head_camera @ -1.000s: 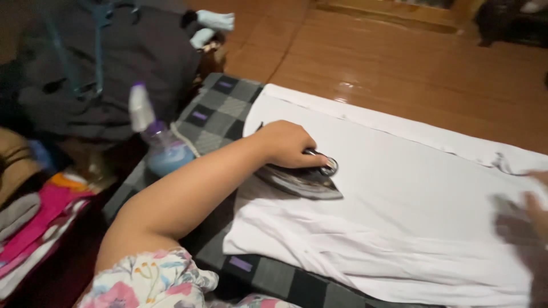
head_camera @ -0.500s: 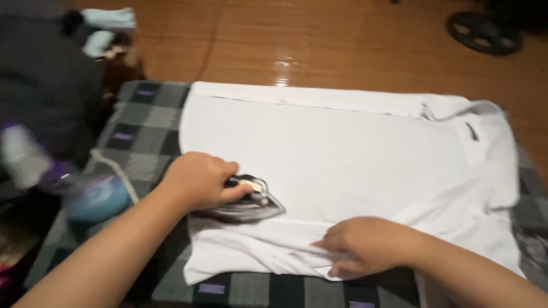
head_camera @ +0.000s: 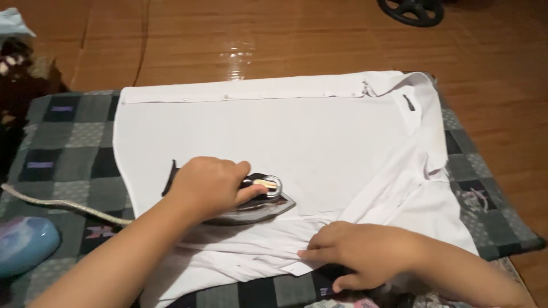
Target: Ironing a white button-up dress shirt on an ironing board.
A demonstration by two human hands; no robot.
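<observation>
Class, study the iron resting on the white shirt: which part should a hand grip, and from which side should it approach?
Grip the iron by its top handle, coming down from above and from its blunt rear end. The soleplate lies flat on the white shirt with the pointed tip away from the wrist. The left hand already wraps the handle this way.

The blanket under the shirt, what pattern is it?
Blanket: grey and black checks, head view.

Smooth white cloth shirt (head_camera: 274, 131), shiny metal iron (head_camera: 260, 205), checked woven blanket (head_camera: 68, 154), glossy wooden floor (head_camera: 240, 40).

Home interior: wooden floor (head_camera: 319, 40), checked blanket (head_camera: 68, 154) spread as ironing pad, white shirt (head_camera: 274, 131), iron (head_camera: 257, 202).
</observation>
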